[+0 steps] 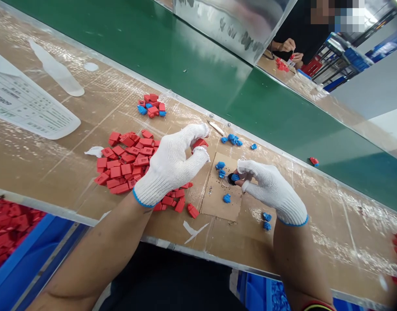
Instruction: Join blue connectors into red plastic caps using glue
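My left hand (180, 155), in a white glove with bare fingertips, grips a red plastic block (200, 143) between thumb and fingers. It hovers beside a heap of red blocks (123, 166). My right hand (261, 183), gloved the same way, pinches a small blue plastic piece (235, 177) over a round black dish (231, 179). That dish sits on a cardboard sheet (214, 202), where other blue pieces (226, 198) lie. Whether the blue piece touches the dish I cannot tell.
A small knife (216, 127) and blue pieces (232, 139) lie near the green conveyor belt (130, 47). A mixed red and blue pile (152, 106) is at the left. A blue bin (26, 259) stands below. Across the belt, another person's hands (291, 49) hold a red part.
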The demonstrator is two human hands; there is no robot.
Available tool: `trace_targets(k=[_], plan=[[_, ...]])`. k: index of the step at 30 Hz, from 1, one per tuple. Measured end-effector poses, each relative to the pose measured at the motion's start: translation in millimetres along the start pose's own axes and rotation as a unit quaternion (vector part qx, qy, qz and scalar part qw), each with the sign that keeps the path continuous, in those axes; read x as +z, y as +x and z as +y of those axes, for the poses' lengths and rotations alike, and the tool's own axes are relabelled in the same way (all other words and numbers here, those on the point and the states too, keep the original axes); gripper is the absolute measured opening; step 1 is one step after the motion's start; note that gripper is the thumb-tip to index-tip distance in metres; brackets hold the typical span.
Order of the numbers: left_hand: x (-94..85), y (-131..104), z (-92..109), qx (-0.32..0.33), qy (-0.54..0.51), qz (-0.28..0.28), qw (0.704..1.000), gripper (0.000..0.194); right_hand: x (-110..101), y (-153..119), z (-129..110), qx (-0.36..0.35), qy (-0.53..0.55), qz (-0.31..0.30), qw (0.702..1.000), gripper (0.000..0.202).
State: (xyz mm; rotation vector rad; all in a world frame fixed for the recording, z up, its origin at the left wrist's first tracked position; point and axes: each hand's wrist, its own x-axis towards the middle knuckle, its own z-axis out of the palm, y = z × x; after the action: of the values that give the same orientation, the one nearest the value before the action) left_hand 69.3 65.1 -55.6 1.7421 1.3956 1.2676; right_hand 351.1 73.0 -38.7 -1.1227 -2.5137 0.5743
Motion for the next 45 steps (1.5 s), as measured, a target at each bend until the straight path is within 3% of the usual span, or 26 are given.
trace_targets(k=[12, 18, 35, 42, 45], plan=[[-1.1, 1.3, 1.0, 0.01, -0.002, -0.006, 1.0, 0.024, 2.3, 1.6, 0.4, 0.018, 0.016, -0.01, 1.0, 0.013], [-1.7, 1.3, 2.5, 0.005, -0.001, -0.009, 1.0, 0.025, -6.6, -4.4, 1.3, 0.012, 0.008, 0.011, 1.0, 0.007], [-2.2, 0.7, 0.4, 0.014, 0.007, -0.007, 1.0, 0.025, -9.1, -2.1, 4.6, 0.026, -0.008, -0.026, 0.999, 0.006], [-1.5, 0.9, 0.6, 0.025, -0.003, -0.016, 1.0, 0.03, -10.8, -4.8, 4.0, 0.027, -0.009, -0.018, 0.999, 0.004], [-0.4, -0.2, -2.6, 0.024, -0.011, -0.014, 1.0, 0.031, -18.0, -10.2, 0.3, 0.036, 0.009, 0.013, 0.999, 0.004]])
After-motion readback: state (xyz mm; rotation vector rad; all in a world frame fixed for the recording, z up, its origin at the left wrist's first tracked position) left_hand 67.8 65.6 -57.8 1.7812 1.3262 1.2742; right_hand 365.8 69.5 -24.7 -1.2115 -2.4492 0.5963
